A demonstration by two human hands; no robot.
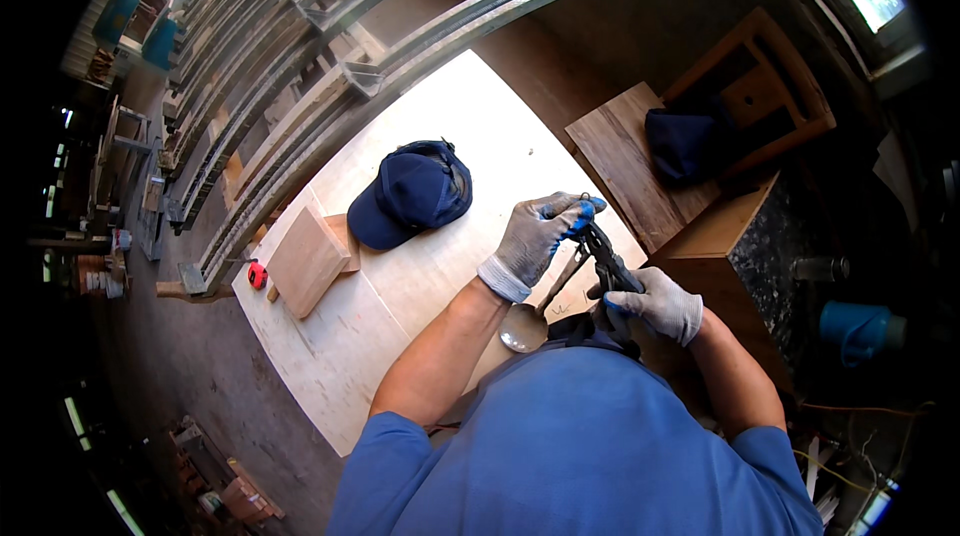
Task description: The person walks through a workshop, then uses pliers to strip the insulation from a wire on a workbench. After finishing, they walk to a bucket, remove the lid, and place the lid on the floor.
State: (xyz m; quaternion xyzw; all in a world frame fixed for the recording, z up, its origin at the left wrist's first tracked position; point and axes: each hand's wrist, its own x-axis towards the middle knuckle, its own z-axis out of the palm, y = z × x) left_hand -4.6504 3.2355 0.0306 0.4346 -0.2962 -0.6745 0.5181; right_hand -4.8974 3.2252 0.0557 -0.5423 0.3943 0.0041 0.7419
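Both my hands wear grey gloves with blue patches and meet in front of my blue shirt, over the near right edge of a pale wooden tabletop (450,266). My left hand (535,241) is closed, its fingertips pinching the upper end of a black, strap-like thing (605,261). Lower on the same black thing, my right hand (660,304) has its fingers closed. Beside it, a ladle-like piece (523,329) with a round, shallow bowl slants below my left hand. Whether it joins the black thing cannot be made out.
A navy cap (412,191) lies on the tabletop, left of my hands. Farther left are wooden boards (308,261) and a red tape measure (257,275). Long metal rails (300,146) run past the far left edge. At right stand a wooden chair (765,86) and a blue jug (855,331).
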